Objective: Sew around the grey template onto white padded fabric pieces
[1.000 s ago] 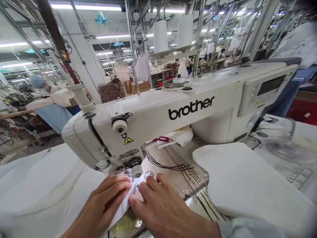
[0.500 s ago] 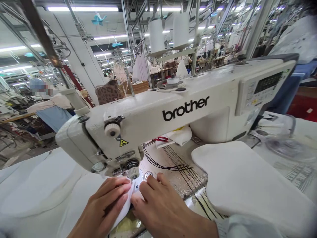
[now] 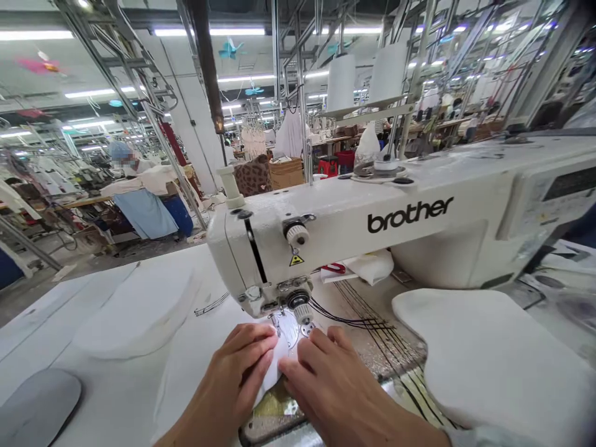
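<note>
In the head view, the left hand [image 3: 233, 366] has its fingers drawn together, the thumb close beneath them, and its grip is closed on the narrow edge of a soft white fabric piece [image 3: 274, 370]. This piece lies below the needle end of a glossy off-white sewing machine [image 3: 344, 223], just in front of the small metal presser foot [image 3: 274, 320]; whether its tip is under the foot cannot be told. The right hand [image 3: 330, 372] is half curled, its thumb at the fabric's right edge; whether its grip pinches the cloth or only touches it cannot be told.

Beside the fingertips is a round, shiny metal needle plate [image 3: 291, 329], with a ribbed white knob [image 3: 305, 313] above it. Thin black cords [image 3: 372, 324] run in loose parallel lines over the speckled machine bed [image 3: 358, 344]. To the right lies a smooth, matte white panel [image 3: 488, 354] with rounded corners and a curved side. Under the machine's arm are a red-handled tool [image 3: 335, 268] and a bunched white cloth [image 3: 377, 267]. Flat white curved pieces [image 3: 135, 316] lie on the pale surface [image 3: 107, 397] at left, near a rounded grey object [image 3: 41, 406].
</note>
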Motion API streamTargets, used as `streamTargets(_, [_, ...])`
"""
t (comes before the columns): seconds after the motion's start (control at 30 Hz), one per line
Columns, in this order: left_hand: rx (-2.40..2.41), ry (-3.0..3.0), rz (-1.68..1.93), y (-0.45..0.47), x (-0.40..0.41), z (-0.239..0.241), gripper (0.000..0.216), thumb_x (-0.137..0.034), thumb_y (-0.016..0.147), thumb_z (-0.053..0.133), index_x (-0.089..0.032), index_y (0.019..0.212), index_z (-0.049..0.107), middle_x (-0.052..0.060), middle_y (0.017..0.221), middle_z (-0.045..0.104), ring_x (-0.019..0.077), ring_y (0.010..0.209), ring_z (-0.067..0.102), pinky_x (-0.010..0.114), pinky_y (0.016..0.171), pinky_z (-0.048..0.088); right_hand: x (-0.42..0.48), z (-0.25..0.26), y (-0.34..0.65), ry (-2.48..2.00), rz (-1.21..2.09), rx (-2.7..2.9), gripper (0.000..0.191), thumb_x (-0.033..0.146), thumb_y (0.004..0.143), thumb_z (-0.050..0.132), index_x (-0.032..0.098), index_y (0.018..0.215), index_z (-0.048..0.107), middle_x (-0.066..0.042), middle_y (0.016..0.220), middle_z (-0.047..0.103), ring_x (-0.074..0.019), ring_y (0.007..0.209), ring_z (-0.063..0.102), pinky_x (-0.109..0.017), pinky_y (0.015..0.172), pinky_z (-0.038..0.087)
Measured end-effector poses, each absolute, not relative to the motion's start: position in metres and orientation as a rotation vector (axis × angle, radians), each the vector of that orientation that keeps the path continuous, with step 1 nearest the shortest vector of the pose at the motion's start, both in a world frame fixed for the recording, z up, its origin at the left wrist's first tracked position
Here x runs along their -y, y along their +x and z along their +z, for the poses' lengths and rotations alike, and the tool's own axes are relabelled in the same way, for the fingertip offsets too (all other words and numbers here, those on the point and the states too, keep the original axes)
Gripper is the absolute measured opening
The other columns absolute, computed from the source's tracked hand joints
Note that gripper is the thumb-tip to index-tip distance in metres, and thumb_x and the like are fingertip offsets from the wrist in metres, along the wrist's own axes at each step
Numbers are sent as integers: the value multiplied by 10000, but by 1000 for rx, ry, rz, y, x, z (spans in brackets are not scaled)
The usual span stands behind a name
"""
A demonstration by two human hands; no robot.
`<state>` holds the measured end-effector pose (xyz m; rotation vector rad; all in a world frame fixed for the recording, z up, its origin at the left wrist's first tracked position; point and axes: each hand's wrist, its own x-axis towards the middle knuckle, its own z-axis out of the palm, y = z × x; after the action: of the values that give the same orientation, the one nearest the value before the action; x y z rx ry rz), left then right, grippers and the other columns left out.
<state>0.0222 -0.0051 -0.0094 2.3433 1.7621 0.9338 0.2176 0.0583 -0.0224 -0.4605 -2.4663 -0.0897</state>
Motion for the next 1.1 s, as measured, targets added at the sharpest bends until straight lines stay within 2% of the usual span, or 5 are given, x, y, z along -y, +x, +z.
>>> streamTargets(0.3, [-1886,2367,882,29,4,-7,281,-199,950,459,-219,1092,701,87,1159,674,199,1075,638,304,903,567,-58,-18,219,-520,-88,2446,117,101,861,511,215,876,534,-2,767,533,-197,713,428,-344,717,252])
streamTargets(0.5, [-1663,2494,567,13,11,16,343,-187,947,481,-277,1251,611,38,1299,632,183,1193,597,324,1021,507,-59,-18,222,-400,-47,2522,135,104,825,543,211,903,519,8,777,541,-180,724,439,-344,703,252])
streamTargets(0.6, [-1612,2542,663,9,14,16,347,-179,954,469,-296,1257,592,30,1326,615,192,1230,569,348,1042,494,-59,-19,222,-419,-63,2514,124,109,818,545,211,881,512,8,761,531,-178,710,430,-346,690,254])
streamTargets(0.83, [-1740,2569,704,15,17,0,328,-184,948,491,-270,1249,588,27,1305,627,176,1231,564,277,1030,496,-61,-17,220,-430,-52,2459,160,49,820,498,203,859,519,1,760,523,-180,710,423,-342,690,247])
streamTargets(1.1, [-1986,2557,739,26,17,-13,276,-204,960,447,-231,1159,637,37,1253,662,188,1187,599,313,958,556,-63,-26,219,-532,-45,2448,201,42,855,473,218,915,551,-5,782,505,-188,702,418,-338,696,247])
